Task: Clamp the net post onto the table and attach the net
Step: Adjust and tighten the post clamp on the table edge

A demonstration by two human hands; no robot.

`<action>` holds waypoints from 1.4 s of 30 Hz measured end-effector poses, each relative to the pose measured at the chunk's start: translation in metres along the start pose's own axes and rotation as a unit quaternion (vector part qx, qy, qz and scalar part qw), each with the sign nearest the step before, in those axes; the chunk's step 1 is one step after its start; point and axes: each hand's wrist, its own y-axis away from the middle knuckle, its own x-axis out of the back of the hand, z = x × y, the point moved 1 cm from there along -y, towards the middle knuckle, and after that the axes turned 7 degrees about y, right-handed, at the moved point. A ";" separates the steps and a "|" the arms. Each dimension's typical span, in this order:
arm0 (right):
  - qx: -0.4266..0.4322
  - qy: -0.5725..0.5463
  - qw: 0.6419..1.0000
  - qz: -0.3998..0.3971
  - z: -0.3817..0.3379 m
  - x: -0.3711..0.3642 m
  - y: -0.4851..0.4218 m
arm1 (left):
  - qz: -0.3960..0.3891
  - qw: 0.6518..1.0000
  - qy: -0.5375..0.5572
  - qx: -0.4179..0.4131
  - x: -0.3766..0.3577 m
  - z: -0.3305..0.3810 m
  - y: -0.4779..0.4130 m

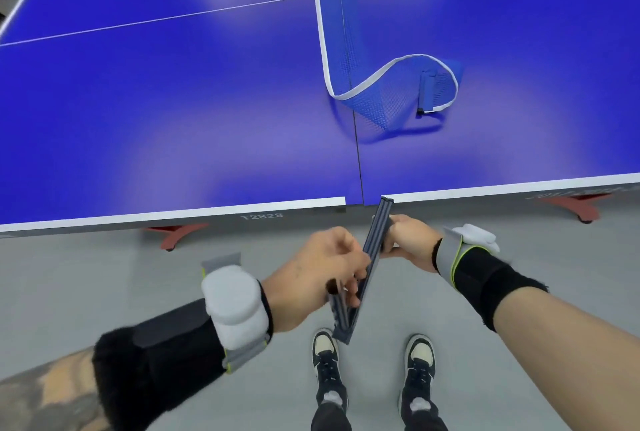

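Post (372,248) is hanging tilted just off the table (173,119) edge by the seam, left hand (311,278) and right hand (412,243) both curling fingers around it. Net (388,98) is lying curled on the table.

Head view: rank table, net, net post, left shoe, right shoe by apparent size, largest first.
1. table
2. net
3. net post: longer than either shoe but thinner, and nearer the camera, so its place is unsure
4. left shoe and right shoe: look alike, not ranked
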 end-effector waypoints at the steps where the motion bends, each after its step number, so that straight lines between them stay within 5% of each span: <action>1: -0.001 0.002 1.000 -0.005 0.000 -0.001 0.001 | 0.020 0.996 -0.084 -0.035 0.000 -0.002 -0.003; 4: -0.010 0.006 1.000 -0.016 -0.001 -0.007 -0.003 | 0.089 0.951 -0.273 -0.113 0.000 0.004 -0.012; 13: -0.017 0.029 0.999 -0.026 -0.015 -0.019 -0.021 | 0.206 0.910 -0.353 -0.070 -0.012 0.010 -0.044; 22: -0.018 0.034 0.999 -0.017 -0.005 -0.030 -0.036 | 0.173 0.913 -0.370 0.009 -0.020 -0.033 -0.057; 33: -0.026 -0.020 0.999 0.042 0.038 -0.037 -0.071 | 0.088 0.918 -0.379 -0.074 -0.015 -0.092 -0.079; 42: 0.010 -0.057 0.998 0.030 0.055 -0.034 -0.096 | 0.070 0.917 -0.389 -0.056 -0.022 -0.099 -0.123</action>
